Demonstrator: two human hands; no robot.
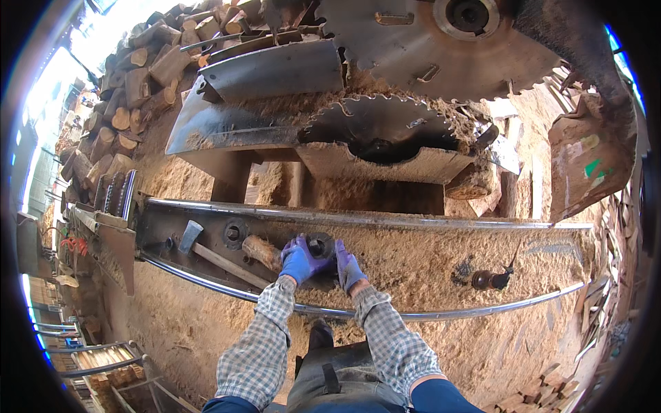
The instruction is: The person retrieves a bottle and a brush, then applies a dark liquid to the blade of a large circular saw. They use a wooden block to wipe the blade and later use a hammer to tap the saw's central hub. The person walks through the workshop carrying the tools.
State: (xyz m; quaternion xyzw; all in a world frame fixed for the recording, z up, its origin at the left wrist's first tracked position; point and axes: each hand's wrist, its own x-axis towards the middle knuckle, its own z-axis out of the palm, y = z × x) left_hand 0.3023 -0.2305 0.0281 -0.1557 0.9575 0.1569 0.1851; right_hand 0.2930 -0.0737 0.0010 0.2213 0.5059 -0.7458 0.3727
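On the machine bed (203, 215), I have the dark collar (319, 244) between left hand (301, 260) and right hand (349, 267); left grip closes around its edge, right I cannot tell; I judge this positioning; next calls for steady support.

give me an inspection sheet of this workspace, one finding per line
surface: dark bed between two bright rails, much of it under sawdust
job's things: dark round part between the hands; similar disc further left
clutter: axe and short wood piece left of the hands; dark-and-brown object at right, kind unclear
hands: both gloved; left hand against the part, right hand at its right side, contact unclear
cables: nothing seen for certain
surroundings: large toothed blade above a smaller one, both beyond the bed; log pile at far left
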